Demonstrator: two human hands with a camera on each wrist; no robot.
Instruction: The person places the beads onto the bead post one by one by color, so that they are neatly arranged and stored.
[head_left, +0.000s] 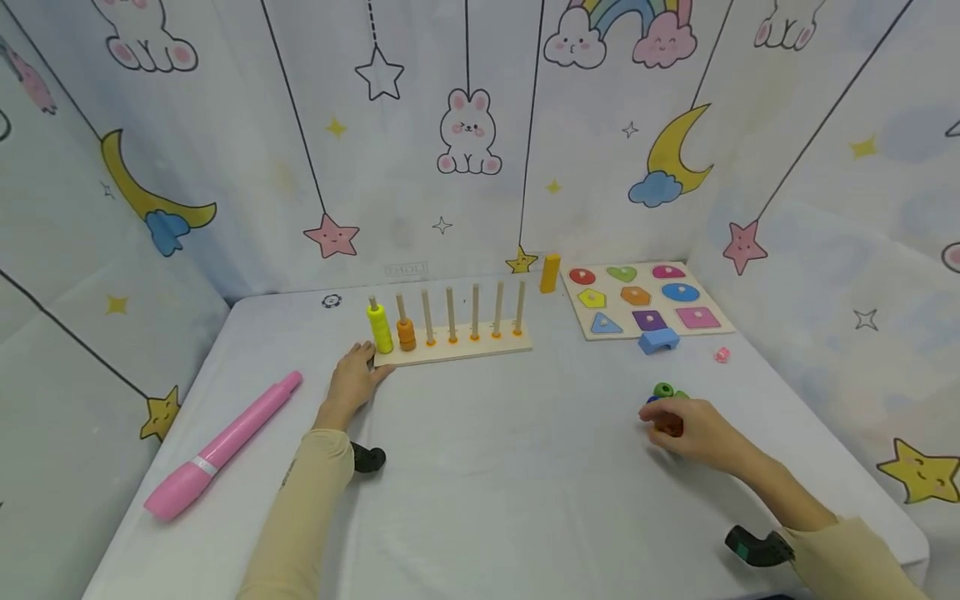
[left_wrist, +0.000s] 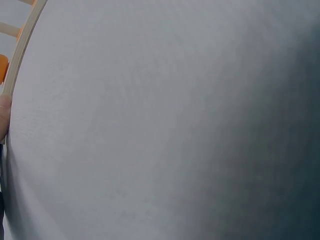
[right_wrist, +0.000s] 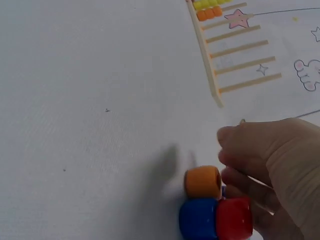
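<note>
My left hand (head_left: 352, 383) grips the left end of a wooden counting-bead rack (head_left: 480, 347), with the thumb along its front edge. In the left wrist view, a thumb (left_wrist: 4, 116) touches the rack's edge (left_wrist: 21, 47). Yellow beads (head_left: 380, 329) stack on the first peg; orange beads (head_left: 406, 335) sit on the second. At the right, my right hand (head_left: 697, 431) hovers over loose beads, fingers bent and thumb apart. Beside those fingers are an orange bead (right_wrist: 202, 181), a blue bead (right_wrist: 198, 219) and a red bead (right_wrist: 234, 218). A green bead (head_left: 663, 390) shows behind the hand.
A shape puzzle board (head_left: 615, 298) lies at the back right, with a blue arch block (head_left: 659, 341) at its front edge. Nearby are an upright yellow block (head_left: 551, 273) and a small pink piece (head_left: 722, 355). A pink tube-like toy (head_left: 225, 446) lies left.
</note>
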